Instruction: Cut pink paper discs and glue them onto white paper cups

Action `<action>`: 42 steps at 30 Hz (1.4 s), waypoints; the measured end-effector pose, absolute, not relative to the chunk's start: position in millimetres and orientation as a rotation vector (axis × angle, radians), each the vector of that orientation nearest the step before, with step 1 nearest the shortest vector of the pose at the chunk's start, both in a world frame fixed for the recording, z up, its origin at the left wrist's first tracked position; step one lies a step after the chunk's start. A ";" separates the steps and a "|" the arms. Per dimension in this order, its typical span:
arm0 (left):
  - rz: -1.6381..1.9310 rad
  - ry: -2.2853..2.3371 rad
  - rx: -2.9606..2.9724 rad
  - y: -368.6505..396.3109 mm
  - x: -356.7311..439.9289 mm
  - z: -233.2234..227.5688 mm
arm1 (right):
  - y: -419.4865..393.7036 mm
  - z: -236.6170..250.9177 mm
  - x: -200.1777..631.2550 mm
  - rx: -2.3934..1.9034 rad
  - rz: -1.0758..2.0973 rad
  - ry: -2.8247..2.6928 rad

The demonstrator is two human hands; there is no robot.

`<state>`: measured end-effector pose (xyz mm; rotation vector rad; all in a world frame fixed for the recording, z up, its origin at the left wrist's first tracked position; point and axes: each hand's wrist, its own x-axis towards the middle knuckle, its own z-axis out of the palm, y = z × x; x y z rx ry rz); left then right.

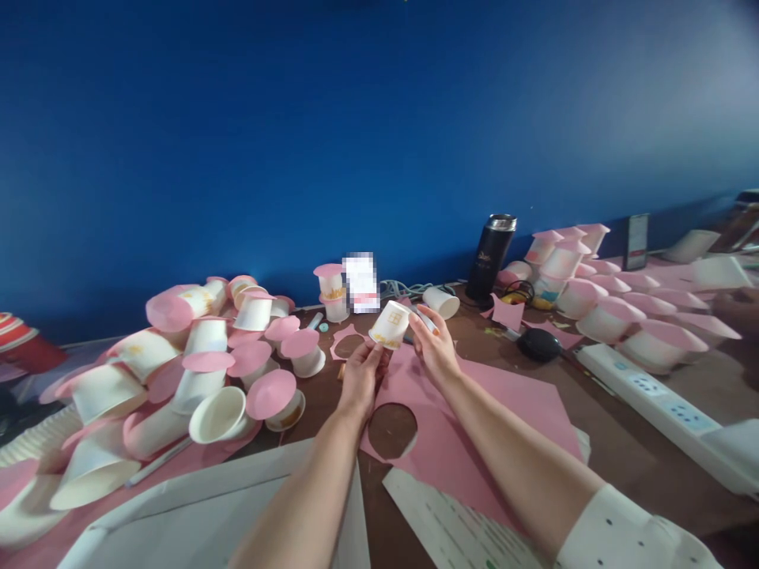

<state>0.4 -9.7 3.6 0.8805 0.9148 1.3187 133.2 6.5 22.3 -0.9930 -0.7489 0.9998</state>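
Note:
My left hand (361,379) holds a small white paper cup (390,324) with a yellow print, tilted with its bottom towards me. My right hand (436,341) is next to the cup on its right and grips a thin white stick-like object (424,318) whose tip is at the cup's bottom. Both hands hover above a pink paper sheet (474,419) that has a round hole (391,431) cut out of it.
A heap of white cups with pink paper discs (202,371) lies at the left, more such cups (617,308) at the right. A black flask (491,254), a black round object (538,344), a white power strip (664,403) and white papers (451,521) are on the brown table.

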 end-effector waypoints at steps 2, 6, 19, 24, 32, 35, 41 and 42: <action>1.388 1.035 1.081 -11.3 -0.5 3.1 | 6.3 22.7 133.8 -0.990 1.011 -0.741; 1.586 1.126 1.280 -17.3 0.0 6.4 | 7.9 19.4 134.8 -0.963 1.058 -0.725; 1.508 1.117 1.493 -23.6 2.8 6.1 | 15.1 12.1 139.7 -0.877 1.241 -0.637; 1.541 1.055 1.429 -25.9 4.5 10.7 | 17.1 15.8 144.0 -0.760 1.377 -0.539; 1.734 1.171 1.578 -23.5 1.6 6.5 | 16.2 17.5 149.4 -0.643 1.590 -0.318; 1.749 1.210 1.756 -23.1 1.6 2.9 | 12.6 18.4 143.8 -0.649 1.651 -0.351; 1.781 1.247 1.880 -23.5 2.4 4.1 | 10.9 17.6 138.6 -0.727 1.668 -0.413; 1.782 1.246 1.886 -23.7 2.4 4.9 | 11.3 17.4 138.7 -0.739 1.663 -0.420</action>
